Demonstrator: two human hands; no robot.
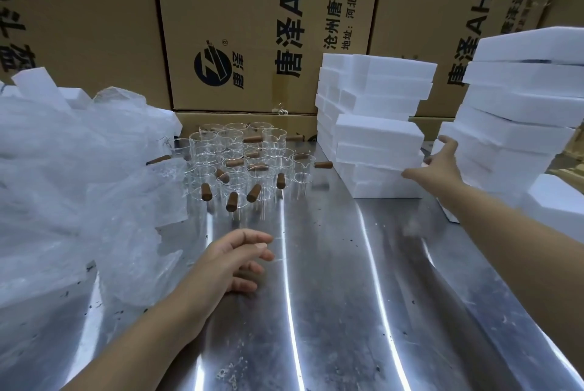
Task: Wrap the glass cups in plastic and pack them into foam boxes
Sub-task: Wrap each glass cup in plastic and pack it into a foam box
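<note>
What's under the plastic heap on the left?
White foam pieces poke out at the top of the plastic heap, which lies on the steel table. The crumpled film hides whatever else is beneath it.

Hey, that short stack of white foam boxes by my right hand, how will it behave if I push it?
Probably very light: the foam boxes look like plain white foam blocks. Likely stiff, since their edges stay straight. The layers sit unevenly, so a push from the right hand could slide or topple the upper ones.
</note>
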